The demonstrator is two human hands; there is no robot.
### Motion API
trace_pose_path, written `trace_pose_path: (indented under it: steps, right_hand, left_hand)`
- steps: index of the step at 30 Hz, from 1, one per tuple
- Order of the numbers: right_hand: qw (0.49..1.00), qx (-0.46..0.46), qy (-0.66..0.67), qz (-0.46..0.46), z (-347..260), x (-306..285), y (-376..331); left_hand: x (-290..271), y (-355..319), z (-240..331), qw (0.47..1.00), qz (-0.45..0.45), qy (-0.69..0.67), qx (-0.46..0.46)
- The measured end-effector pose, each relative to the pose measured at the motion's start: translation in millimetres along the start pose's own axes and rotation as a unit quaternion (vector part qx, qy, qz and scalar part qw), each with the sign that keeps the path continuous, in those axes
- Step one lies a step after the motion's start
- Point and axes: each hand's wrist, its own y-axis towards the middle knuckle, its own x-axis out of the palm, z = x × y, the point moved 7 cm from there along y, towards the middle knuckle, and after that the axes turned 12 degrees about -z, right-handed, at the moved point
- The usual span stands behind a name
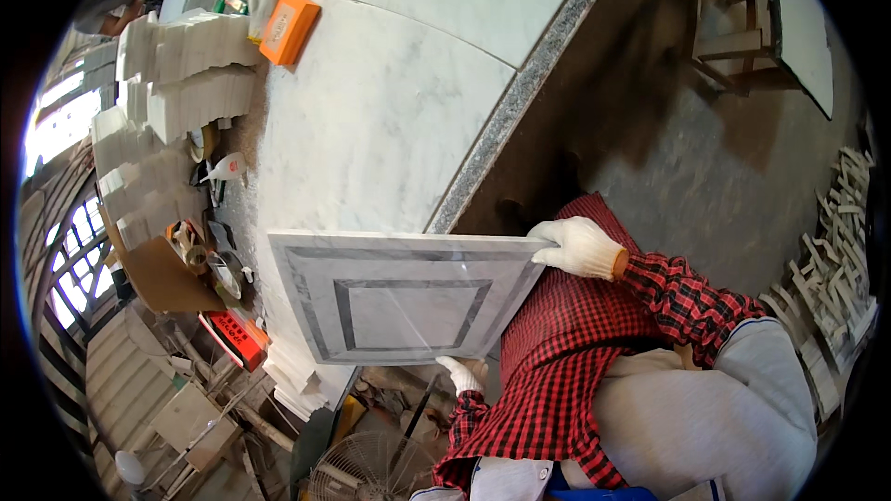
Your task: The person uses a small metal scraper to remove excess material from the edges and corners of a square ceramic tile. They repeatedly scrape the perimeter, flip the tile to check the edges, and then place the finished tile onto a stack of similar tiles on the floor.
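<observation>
A square marble panel (413, 315), white with grey inlaid bands forming two frames, is held over the near end of the pale marble-topped table (371, 121). It juts past the table's edge toward my body. My right hand (585, 249), in a white knit glove, is closed on the panel's corner, thumb and fingers at the rim. At the panel's lower edge, my left hand (462, 374), also gloved, grips the rim; some of its fingers are hidden. Whether the panel's far side touches the tabletop I cannot tell.
Stacked white slabs (186, 74), an orange box (290, 28), a white squeeze bottle (227, 167) and a red-and-black box (232, 339) line the table's left. A fan (371, 468) stands below. Stone strips (831, 288) are heaped right, and a wooden stand (738, 42) stands behind. Another person (125, 14) is upper left.
</observation>
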Motion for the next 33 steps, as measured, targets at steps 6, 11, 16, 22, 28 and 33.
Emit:
trace_pose_path:
  steps: [6,11,16,22,28,33]
  right_hand:
    - [0.999,0.028,-0.011,0.031,-17.8,-6.8,-13.2]
    - [0.998,0.032,-0.005,0.059,-51.7,-14.2,-20.4]
    - [0.999,0.020,-0.006,0.039,-72.5,-26.1,0.3]
    - [0.998,0.032,0.042,0.029,-75.4,-27.0,1.8]
    - [0.951,0.018,0.295,0.092,-48.2,-8.1,0.3]
    - [0.888,0.013,0.403,0.220,-29.2,13.5,1.1]
  left_hand:
    - [-11.6,0.4,2.7,0.996,-0.004,0.042,0.074]
    - [-15.9,1.1,14.9,0.979,0.029,-0.050,0.195]
    - [-8.2,5.1,10.5,0.957,0.027,-0.099,0.271]
    - [-30.2,-85.7,100.6,0.857,0.274,0.112,0.421]
    - [-22.7,-159.9,304.4,0.671,0.162,0.313,0.652]
    - [49.9,-141.3,384.7,0.744,-0.088,0.423,0.509]
